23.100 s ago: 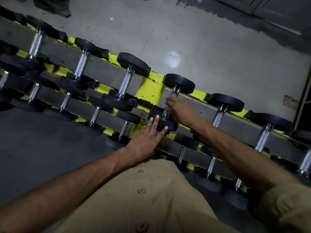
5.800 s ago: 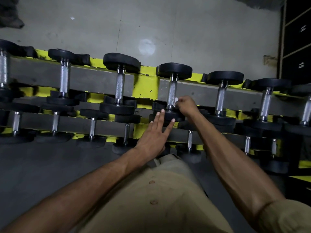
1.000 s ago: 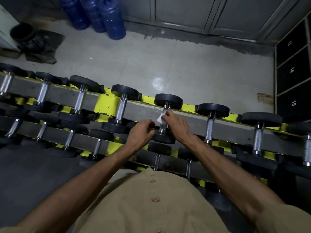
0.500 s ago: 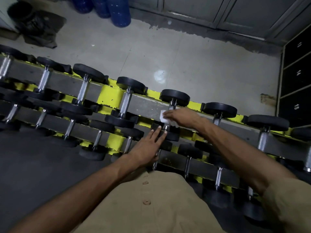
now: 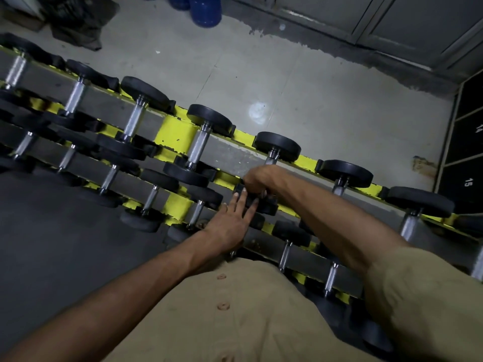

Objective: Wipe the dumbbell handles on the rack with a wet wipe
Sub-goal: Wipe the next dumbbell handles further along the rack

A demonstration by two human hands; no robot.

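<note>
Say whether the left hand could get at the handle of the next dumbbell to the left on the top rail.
Probably yes. The left hand lies flat and holds nothing, and that handle is bare, with nothing lying across it.

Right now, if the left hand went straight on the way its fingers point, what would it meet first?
The left hand would likely meet the dumbbell's near black head, which its fingers seem to touch; depth unclear.
</note>
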